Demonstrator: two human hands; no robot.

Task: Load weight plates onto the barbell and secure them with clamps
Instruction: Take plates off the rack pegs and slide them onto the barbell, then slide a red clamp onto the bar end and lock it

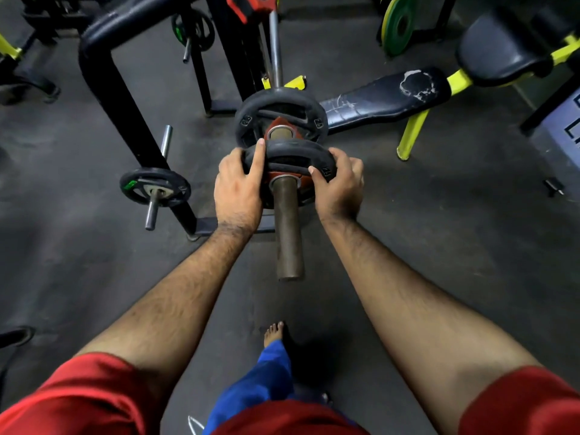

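With both hands on the near weight plate (290, 161), I am mid-load: plate is threaded on the barbell sleeve (287, 227), bore around the bar, not yet seated against the far plate (281, 116) already on the bar.

Left hand (240, 186): fingers curled round the plate's left rim, index laid straight up along the edge. Right hand (339, 180): fingers wrapped over the right rim, thumb pressing the face. Both grip, neither spread.

Step judgement: push evenly w/ both hands, keep plate square to the sleeve so the bore does not bind; slide till it meets the far plate, flush. Move fingertips off the rim's far side before contact, else pinch risk betw. plates.

Clamp: none on this end yet. Red clamp-like part (248, 4) sits high on the bar at top of view; cannot tell if it is locked.

Room: sleeve end toward me is bare, enough length left for a clamp, approx. Rack upright (125, 102) w/ stored plate (154, 186) to my left, near but apart. Bench pad (386, 95) to the right, beyond the far plate. Floor (439, 230) to the right is open. My bare foot (273, 332) is below the sleeve line; drop hazard.
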